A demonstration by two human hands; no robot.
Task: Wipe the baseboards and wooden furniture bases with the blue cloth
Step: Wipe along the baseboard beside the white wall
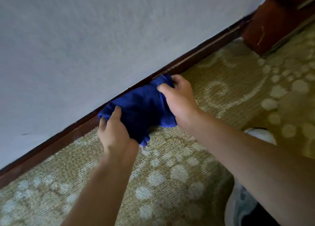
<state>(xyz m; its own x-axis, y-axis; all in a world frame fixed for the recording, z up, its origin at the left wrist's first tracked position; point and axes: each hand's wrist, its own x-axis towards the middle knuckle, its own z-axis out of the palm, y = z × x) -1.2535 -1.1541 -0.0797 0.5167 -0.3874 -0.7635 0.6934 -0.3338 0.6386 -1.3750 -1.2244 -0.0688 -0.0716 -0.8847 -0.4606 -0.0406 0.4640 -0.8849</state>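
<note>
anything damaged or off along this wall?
Minor wear only. The wooden furniture base at upper right carries a pale scratch on its face, and the wall has a small dark mark low left, above the baseboard. Nothing spilled or askew.

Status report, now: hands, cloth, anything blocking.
Left hand and right hand both gripping cloth. Cloth pressed on baseboard. Wooden furniture base ahead on the right.

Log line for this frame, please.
both hands gripping blue cloth | left hand | right hand | cloth pressed on baseboard | carpet below
</note>
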